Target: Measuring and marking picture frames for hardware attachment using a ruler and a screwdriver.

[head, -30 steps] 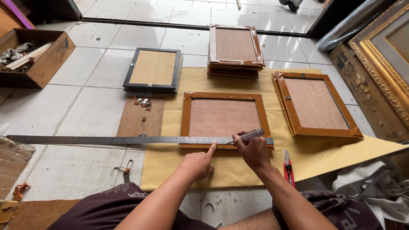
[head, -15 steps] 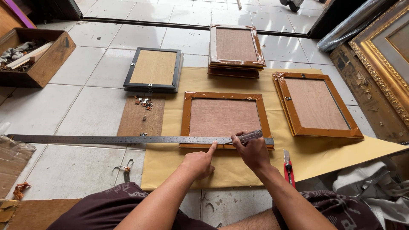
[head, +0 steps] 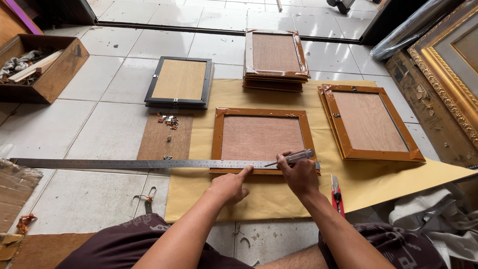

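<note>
— Ruler (head: 124, 163): long, steel, lying across the tiled floor (head: 99, 134) and over the near edge of the brown picture frame (head: 262, 140), which rests face down on a sheet of tan paper (head: 279, 199).

— Which hand pins it?

— From my feed, the left hand (head: 230, 185). Its index finger is stretched out with the tip on the ruler's near edge at the frame's lower rail; the other fingers are curled in, grasping nothing.

— And the right?

— The right hand (head: 298, 174) has its fingers clenched around a clear-handled tool (head: 291, 158), thin tip pointing left and meeting the ruler just beside the left fingertip.

— What lies around?

— A red utility knife (head: 336, 192) on the paper just right of the right wrist. A second brown frame (head: 371, 124) sits to the right, a stack of frames (head: 275, 60) beyond, a black-edged frame (head: 180, 82) to the left. Small metal clips (head: 169, 121) sit on a wood board (head: 162, 142), and a wooden box (head: 47, 67) stands far left.
</note>
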